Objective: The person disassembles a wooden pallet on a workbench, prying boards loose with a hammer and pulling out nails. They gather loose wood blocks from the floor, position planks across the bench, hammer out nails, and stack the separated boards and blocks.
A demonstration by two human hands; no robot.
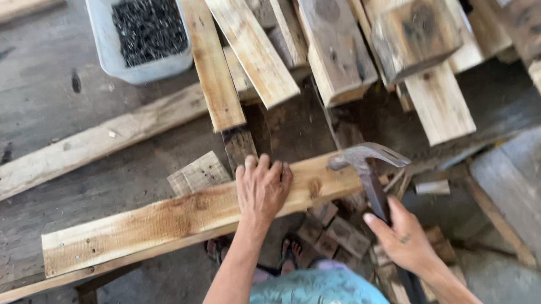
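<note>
Left hand [263,187] presses flat on the pale wooden plank [180,219] running left-right, while right hand [403,236] grips the steel claw hammer [366,159] poised at its right end.

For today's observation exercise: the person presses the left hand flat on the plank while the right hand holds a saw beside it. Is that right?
Not quite. The head view shows the right hand holding a claw hammer, not a saw. The left hand does press flat on the plank.
</note>
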